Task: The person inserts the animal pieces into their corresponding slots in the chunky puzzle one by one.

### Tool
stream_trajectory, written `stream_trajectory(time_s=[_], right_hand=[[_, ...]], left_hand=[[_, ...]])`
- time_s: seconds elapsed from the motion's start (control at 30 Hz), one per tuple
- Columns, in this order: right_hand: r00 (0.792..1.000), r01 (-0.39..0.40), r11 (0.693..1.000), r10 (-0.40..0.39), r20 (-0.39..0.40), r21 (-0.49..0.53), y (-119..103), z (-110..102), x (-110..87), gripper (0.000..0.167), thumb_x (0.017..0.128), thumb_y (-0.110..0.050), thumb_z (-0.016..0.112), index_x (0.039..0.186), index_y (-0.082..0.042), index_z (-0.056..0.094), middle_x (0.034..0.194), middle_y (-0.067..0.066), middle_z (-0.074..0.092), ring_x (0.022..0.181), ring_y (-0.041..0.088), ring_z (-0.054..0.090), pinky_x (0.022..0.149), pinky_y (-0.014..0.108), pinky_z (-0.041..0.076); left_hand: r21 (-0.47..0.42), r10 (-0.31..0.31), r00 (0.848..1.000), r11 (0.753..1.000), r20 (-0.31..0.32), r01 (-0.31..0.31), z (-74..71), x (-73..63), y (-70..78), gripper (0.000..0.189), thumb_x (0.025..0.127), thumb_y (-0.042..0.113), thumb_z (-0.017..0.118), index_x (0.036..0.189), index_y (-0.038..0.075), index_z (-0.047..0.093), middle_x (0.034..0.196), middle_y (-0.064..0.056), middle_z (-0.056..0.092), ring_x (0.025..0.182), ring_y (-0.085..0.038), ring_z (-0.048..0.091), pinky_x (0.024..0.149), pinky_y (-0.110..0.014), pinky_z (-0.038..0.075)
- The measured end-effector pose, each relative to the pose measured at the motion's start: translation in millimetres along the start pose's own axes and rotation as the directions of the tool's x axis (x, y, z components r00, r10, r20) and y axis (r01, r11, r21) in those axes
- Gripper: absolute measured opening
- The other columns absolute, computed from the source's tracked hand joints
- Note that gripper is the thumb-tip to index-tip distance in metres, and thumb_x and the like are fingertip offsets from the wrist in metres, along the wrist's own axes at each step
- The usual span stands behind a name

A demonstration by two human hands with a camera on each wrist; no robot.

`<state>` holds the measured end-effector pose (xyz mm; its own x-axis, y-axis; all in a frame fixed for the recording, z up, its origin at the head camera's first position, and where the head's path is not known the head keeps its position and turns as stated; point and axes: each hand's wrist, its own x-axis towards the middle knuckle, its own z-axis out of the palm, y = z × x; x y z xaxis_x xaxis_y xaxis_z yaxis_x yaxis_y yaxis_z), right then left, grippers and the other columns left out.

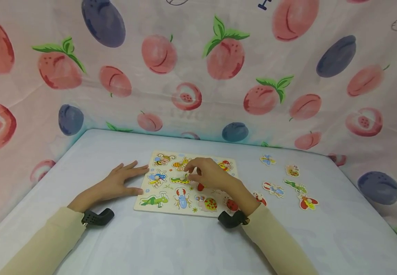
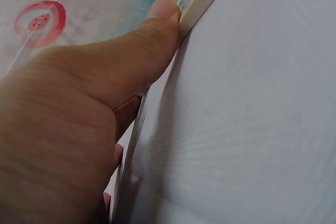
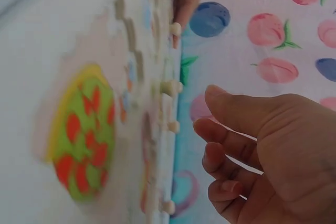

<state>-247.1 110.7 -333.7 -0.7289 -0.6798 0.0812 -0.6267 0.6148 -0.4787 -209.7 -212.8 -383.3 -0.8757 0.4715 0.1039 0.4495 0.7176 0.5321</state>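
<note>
A wooden insect puzzle board [image 1: 137,206] lies flat on the table. My left hand [image 1: 116,185] rests at its left side, fingers spread; in the left wrist view the thumb [image 2: 157,22] touches the board's edge. Over the middle of the board hovers my right hand [image 1: 212,173], its fingertips close to the green caterpillar piece [image 1: 179,180]. In the right wrist view its loosely curled fingers [image 3: 226,153] hold nothing and stand apart from several upright knobs [image 3: 172,87]. A bee [image 1: 163,159] and a blue winged insect [image 1: 156,178] are on the board. The right hand hides part of it.
Right of the board lie loose pieces: a blue winged insect [image 1: 267,160], a snail [image 1: 292,170], a stag beetle [image 1: 273,189], a grasshopper [image 1: 295,186], a red winged bug [image 1: 307,203] and a partly hidden red piece [image 1: 259,198]. A fruit-print cloth [image 1: 198,110] hangs behind the white table.
</note>
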Motion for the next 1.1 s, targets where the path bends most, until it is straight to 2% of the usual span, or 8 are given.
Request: stream_trajectory(time_s=[0.23,0.63,0.83,1.1], right_hand=[[0.993,0.062,0.998,-0.063,-0.101,-0.017,11.3,-24.6,-19.1,0.024,0.089,-0.016,0.070,0.111,-0.007,0.068,0.092,-0.004,0.064,0.075,0.015,0.054,0.061,0.026,0.048],[0.975,0.049,0.998,-0.058,-0.216,-0.046,40.6,-48.5,-48.4,0.021,0.087,-0.014,0.071,0.107,-0.008,0.069,0.091,-0.002,0.066,0.075,0.014,0.056,0.064,0.030,0.050],[0.970,-0.018,0.997,0.001,-0.243,-0.069,50.0,-61.5,-69.5,0.019,0.088,-0.015,0.070,0.107,-0.011,0.069,0.092,-0.004,0.065,0.075,0.014,0.056,0.062,0.029,0.048],[0.960,-0.124,0.985,0.088,-0.267,-0.121,69.5,-72.6,-111.7,0.020,0.087,-0.011,0.071,0.107,-0.012,0.069,0.092,-0.003,0.065,0.074,0.014,0.055,0.057,0.026,0.047]], left_hand=[[0.003,0.010,1.000,1.000,-0.012,-0.010,0.2,-0.5,0.4,0.077,0.080,0.047,0.073,0.143,0.011,0.046,0.148,-0.007,0.041,0.142,-0.040,0.016,0.111,-0.060,0.001],[-0.007,0.004,1.000,1.000,-0.004,-0.004,0.6,-0.5,-0.1,0.077,0.080,0.047,0.072,0.143,0.012,0.046,0.149,-0.006,0.040,0.142,-0.038,0.015,0.111,-0.059,0.000],[-0.013,0.017,1.000,1.000,-0.015,-0.017,0.3,-3.3,0.6,0.076,0.081,0.046,0.073,0.143,0.011,0.046,0.148,-0.007,0.041,0.142,-0.039,0.016,0.111,-0.060,0.001],[0.003,0.018,1.000,1.000,-0.016,-0.018,-1.0,-2.3,1.3,0.076,0.080,0.047,0.072,0.143,0.012,0.047,0.148,-0.005,0.041,0.141,-0.039,0.016,0.111,-0.060,0.002]])
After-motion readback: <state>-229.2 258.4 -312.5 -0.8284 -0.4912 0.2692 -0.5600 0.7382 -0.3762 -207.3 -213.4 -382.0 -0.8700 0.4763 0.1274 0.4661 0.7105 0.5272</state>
